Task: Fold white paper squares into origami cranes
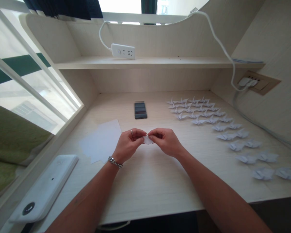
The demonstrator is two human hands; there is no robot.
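Note:
A small folded piece of white paper [148,140] is held just above the desk, between both hands. My left hand [128,142], with a ring and a chain bracelet, pinches its left edge between thumb and fingers. On the other side, my right hand [167,140] grips the right edge the same way. The fingertips nearly meet at the top and hide part of the folds. White paper sheets [102,140] lie fanned out left of my left hand. Rows of folded paper cranes [206,113] stand on the right side of the desk.
A dark phone [140,110] lies beyond my hands. At the left edge rests a long white device [46,187] with a round dark spot. A power strip [123,51] sits on the shelf [155,62]. Its white cable [218,38] hangs to a wall socket [259,82].

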